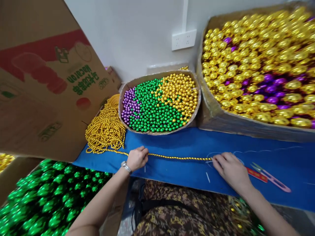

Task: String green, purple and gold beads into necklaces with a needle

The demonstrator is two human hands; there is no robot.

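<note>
A string of small gold beads [179, 158] runs straight across the blue cloth between my two hands. My left hand [138, 158] is closed round it, and the strand trails on leftward to a heap of gold bead strings [105, 127]. At the strand's right end, my right hand [228, 168] pinches the tip, where thin clear thread [265, 150] loops out. Beside that hand lie pink-handled thread snips [277, 182] and a red strip [257, 174] with gold dots. A short white piece [208, 177] rests on the cloth between the hands.
Behind the strand stands a cardboard box [147, 132] of purple, green and gold beads. A larger box [221, 119] of big gold and purple beads is at the right. A tall carton [49, 131] leans at the left, above large green beads [54, 200].
</note>
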